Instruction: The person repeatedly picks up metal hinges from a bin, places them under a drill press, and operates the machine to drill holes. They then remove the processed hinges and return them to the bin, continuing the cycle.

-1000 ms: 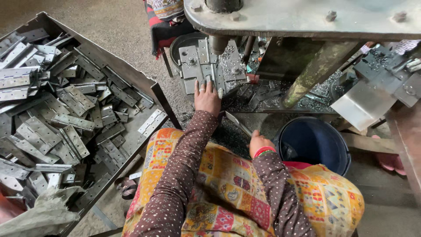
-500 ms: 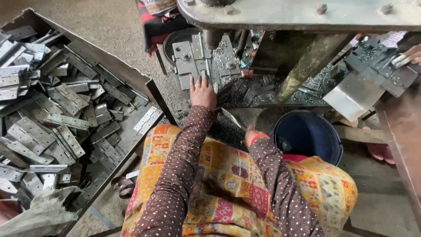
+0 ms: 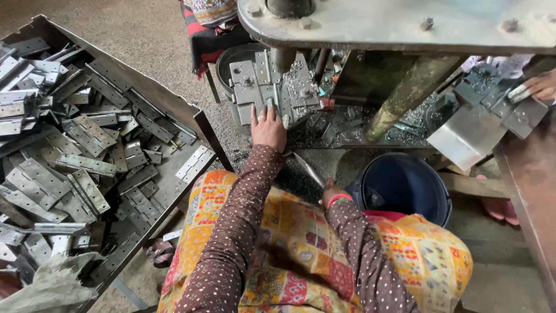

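Head view: my left hand (image 3: 268, 128) is stretched far out in front of me, flat, with its fingers open, and it rests on the metal plate (image 3: 263, 87) under the press. It does not grip the plate. The plate lies straight ahead, and its long side runs left to right. My left hand is the near one. My right hand (image 3: 332, 193) is low by my knee, next to the blue bucket (image 3: 405, 185). It looks loosely curled, but I cannot tell if it holds anything. A big tray (image 3: 191, 119) of hinges (image 3: 75, 162) sits on the floor to my left. Another person's hand (image 3: 541, 87) works at the far right.
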